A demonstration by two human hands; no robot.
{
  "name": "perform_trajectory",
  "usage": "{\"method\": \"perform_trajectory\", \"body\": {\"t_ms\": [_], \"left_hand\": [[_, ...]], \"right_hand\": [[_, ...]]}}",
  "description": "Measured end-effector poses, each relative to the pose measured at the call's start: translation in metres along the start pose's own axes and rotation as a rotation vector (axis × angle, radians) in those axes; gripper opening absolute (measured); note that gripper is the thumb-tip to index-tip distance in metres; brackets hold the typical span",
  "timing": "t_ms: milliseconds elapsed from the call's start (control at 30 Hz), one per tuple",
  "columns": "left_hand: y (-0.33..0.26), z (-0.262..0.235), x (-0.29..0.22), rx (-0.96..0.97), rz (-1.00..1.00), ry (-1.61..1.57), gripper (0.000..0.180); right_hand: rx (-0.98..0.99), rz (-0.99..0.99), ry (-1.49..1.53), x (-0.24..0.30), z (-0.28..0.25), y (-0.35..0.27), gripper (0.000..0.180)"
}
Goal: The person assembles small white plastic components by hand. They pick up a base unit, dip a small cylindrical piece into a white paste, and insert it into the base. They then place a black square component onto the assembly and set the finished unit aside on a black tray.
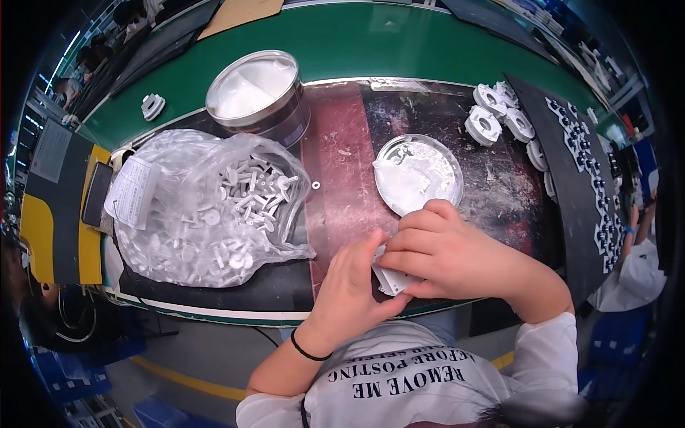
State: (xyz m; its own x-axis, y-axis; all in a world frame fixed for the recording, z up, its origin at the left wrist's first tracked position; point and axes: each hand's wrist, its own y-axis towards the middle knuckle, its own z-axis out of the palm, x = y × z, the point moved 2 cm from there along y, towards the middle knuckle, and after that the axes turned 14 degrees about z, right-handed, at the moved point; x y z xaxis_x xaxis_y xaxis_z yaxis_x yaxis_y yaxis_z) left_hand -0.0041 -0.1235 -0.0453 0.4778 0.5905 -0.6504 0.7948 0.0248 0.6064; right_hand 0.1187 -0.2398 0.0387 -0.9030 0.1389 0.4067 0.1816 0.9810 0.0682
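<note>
White plastic part (pixel 390 281) sits between my two hands at the near edge of the work surface (pixel 342 153), right of its middle. My right hand (pixel 449 250) grips it from above, fingers bent over its top; my left hand (pixel 354 279) closes around its left side, with the thumb along the near side. My fingers cover most of it, so I cannot tell whether another piece is pinched in there. Being so close to that edge, it could drop to the floor (pixel 275 357) if my thumbs slipped. My right knuckles are right by the near rim of the round metal dish (pixel 452 203), and I cannot tell if they touch; a careless lift could knock it or drag the white sheet (pixel 407 184) lying in it. Over toward the left edge, the clear bag (pixel 178 246) gapes towards the middle, and a bump from my left forearm could spill its small white pieces (pixel 260 189). One tiny ring (pixel 316 185) lies loose beside the bag's mouth, easily swept away by a sleeve. Near the far right corner, the white ring-shaped parts (pixel 483 126) look bunched enough to topple if jostled.
</note>
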Motion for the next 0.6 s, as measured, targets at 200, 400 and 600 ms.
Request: {"method": "perform_trajectory", "body": {"t_ms": [200, 400, 600], "left_hand": [[0.002, -0.001, -0.004, -0.018, -0.008, 0.032, 0.098], [0.0, 0.001, 0.0, -0.023, 0.026, -0.004, 0.098], [0.002, -0.002, -0.003, 0.0, 0.014, 0.0, 0.097]], "right_hand": [[-0.023, 0.062, 0.037, -0.001, 0.003, 0.0, 0.044], [-0.037, 0.083, 0.094, -0.01, 0.008, -0.008, 0.041], [-0.109, 0.122, 0.069, -0.011, 0.012, -0.017, 0.037]]}}
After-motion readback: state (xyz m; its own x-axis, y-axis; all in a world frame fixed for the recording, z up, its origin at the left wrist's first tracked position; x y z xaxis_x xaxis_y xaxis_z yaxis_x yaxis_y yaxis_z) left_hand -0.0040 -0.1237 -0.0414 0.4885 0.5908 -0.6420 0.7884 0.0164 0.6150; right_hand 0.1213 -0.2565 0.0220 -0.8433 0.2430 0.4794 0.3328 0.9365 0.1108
